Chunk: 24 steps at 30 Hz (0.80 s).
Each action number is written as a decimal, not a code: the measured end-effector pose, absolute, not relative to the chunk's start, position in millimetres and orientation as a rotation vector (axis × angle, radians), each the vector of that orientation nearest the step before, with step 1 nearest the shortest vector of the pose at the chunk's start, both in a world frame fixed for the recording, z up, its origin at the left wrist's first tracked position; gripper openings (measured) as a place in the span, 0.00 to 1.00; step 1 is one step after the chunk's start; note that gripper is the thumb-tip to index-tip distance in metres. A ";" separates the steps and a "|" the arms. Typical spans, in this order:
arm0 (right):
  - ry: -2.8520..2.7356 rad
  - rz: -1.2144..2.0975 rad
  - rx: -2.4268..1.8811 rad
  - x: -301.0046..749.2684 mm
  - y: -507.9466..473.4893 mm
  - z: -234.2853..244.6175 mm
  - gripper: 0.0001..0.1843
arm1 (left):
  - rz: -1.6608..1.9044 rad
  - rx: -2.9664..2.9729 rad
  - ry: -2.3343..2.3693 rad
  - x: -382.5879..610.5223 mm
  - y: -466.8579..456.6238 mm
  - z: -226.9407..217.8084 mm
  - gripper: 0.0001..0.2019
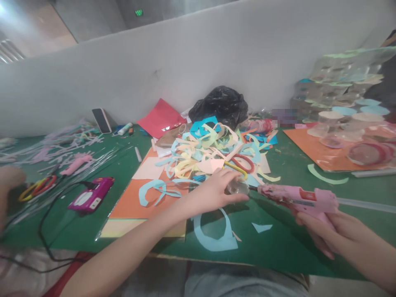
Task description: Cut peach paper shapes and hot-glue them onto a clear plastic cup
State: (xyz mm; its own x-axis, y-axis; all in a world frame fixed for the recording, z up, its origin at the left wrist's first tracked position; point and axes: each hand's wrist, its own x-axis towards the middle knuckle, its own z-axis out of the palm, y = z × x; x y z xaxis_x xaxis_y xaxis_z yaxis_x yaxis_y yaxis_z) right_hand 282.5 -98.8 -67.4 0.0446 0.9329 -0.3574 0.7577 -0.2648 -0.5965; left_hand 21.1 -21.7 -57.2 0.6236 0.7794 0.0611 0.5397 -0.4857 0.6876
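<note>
My left hand reaches over the green table and pinches a small clear plastic piece. My right hand grips a pink hot glue gun by its handle. The gun's nozzle points left and touches the clear piece. A clear glue stick juts from the gun's back. Just behind my left hand lies a heap of coloured paper offcuts. A light blue paper cut-out lies under my left wrist.
A second, magenta glue gun with a black cord lies at left, near yellow and red scissors. Orange sheets, a red sheet, a phone and a black bag lie behind. Stacked clear cups stand at right. Someone's hand shows at far left.
</note>
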 end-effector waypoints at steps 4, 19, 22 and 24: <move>-1.755 0.998 -2.068 281.1 -97.3 -66.9 0.38 | 0.486 2.213 1.022 21.4 -21.4 -57.3 0.28; -1.740 1.035 -1.990 303.2 -102.9 -78.7 0.40 | 0.432 2.129 1.123 22.3 -25.6 -44.4 0.35; -1.729 0.971 -2.003 310.7 -103.2 -78.7 0.41 | 0.468 2.108 1.182 21.3 -29.1 -34.9 0.43; -1.720 0.931 -2.015 310.1 -102.3 -75.1 0.42 | 0.504 2.126 1.222 20.5 -31.5 -32.0 0.42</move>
State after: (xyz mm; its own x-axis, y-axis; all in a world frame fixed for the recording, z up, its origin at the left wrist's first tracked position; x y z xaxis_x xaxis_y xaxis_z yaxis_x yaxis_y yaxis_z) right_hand 310.1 -102.3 -75.1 0.0566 0.9634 -0.2619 0.7462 -0.2150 -0.6300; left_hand 20.5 -31.5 -32.0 0.4972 0.8674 0.0178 0.6274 -0.3736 0.6832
